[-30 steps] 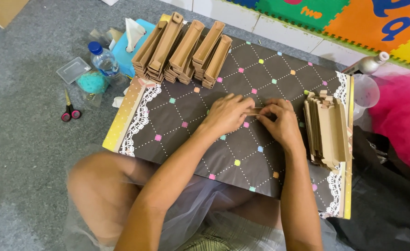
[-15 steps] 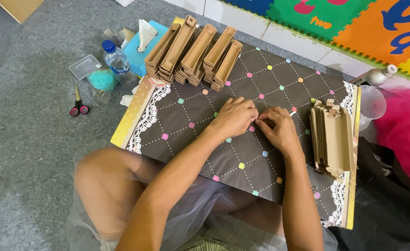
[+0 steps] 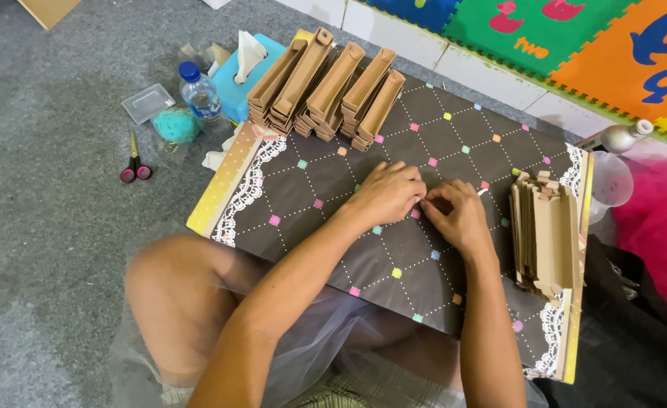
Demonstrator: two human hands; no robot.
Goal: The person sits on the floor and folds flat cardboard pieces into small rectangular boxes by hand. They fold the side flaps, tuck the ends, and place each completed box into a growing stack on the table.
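A: In the head view, what is held between the left hand (image 3: 389, 193) and the right hand (image 3: 460, 217)?

B: Something small is pinched where the fingertips of both hands meet, over the middle of the dark quilted board (image 3: 394, 249). It is mostly hidden by the fingers, so its kind cannot be told. Both grips are pressed together on it.

A: How is such fine work best done?

B: In my judgement, the piece should be kept low against the board, with the wrists rested, so that it is steadied and not dropped.

A: And what lies about?

B: A stack of flat brown cardboard blanks (image 3: 545, 234) is laid just beside the right hand; rows of folded cardboard boxes (image 3: 326, 87) are stood at the far edge. Red-handled scissors (image 3: 135, 165), a water bottle (image 3: 199, 92) and a blue tissue box (image 3: 249, 68) are left on the floor, well apart.
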